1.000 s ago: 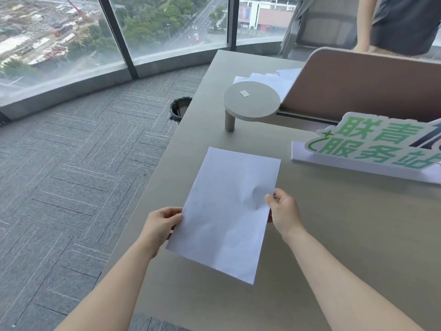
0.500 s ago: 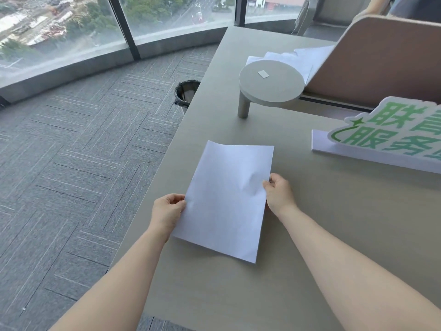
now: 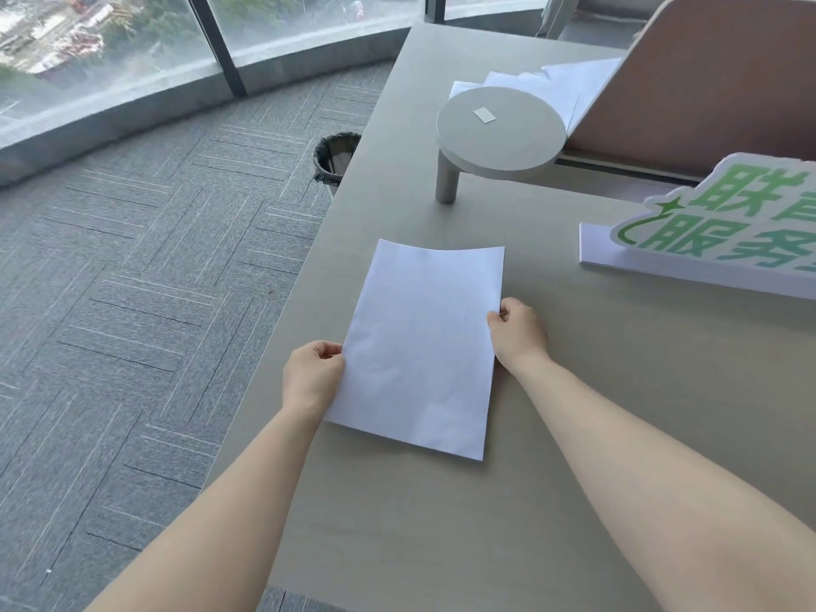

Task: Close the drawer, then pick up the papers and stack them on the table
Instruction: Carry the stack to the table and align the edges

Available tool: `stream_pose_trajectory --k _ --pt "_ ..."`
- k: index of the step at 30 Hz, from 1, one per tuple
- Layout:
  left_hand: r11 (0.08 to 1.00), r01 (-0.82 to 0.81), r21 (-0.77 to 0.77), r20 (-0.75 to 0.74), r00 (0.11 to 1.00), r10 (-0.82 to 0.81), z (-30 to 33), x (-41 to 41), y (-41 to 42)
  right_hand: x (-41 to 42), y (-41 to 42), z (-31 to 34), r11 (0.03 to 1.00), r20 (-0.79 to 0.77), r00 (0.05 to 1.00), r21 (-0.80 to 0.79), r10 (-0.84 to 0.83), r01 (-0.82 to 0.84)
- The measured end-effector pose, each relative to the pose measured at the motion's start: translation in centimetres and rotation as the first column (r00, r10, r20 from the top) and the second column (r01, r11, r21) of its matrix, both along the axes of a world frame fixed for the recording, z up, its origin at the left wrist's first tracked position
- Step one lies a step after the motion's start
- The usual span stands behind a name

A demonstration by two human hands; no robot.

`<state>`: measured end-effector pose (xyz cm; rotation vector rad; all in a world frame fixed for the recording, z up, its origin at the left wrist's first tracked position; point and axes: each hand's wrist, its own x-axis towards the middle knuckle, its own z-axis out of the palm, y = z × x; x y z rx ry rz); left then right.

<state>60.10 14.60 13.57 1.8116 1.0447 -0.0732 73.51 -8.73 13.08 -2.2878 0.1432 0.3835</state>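
Since half a second ago the sheet of paper (image 3: 419,346) has turned squarer to the person and lies lower, and the crease seen by the right thumb no longer shows. The left hand (image 3: 312,376) pinches the sheet's left long edge between thumb and fingers. The right hand (image 3: 517,333) pinches the right long edge, slightly farther from the person. The near end of the sheet looks flat on the grey table (image 3: 618,390); the far end curves slightly, and whether it is lifted off the surface is hard to tell. Both bare forearms reach in from the bottom of the view.

Beyond the sheet stands a small round grey stand (image 3: 501,134) on a short leg. Behind it, loose white papers (image 3: 561,79) lie in a heap against a tan desk divider (image 3: 706,81). To the right is a white sign with green characters (image 3: 724,218). Left of the table, on grey carpet (image 3: 132,280), sits a dark waste bin (image 3: 333,159), partly hidden by the table edge. Large windows (image 3: 132,37) run along the far side.
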Motion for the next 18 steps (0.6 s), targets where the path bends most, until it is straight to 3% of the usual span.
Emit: stream_pose_trajectory --k 8,18 --pt "0.983 0.085 0.160 -0.067 0.995 -0.075 0.4 0.1 -0.2 -1.0 0.0 0.0 0.991 0.031 0.996 -0.100 -0.081 0.084" --pt "0.974 0.099 0.202 -0.082 0.993 -0.084 0.6 0.2 -0.4 -2.5 0.6 -0.5 0.982 0.053 0.992 -0.146 -0.110 0.117"
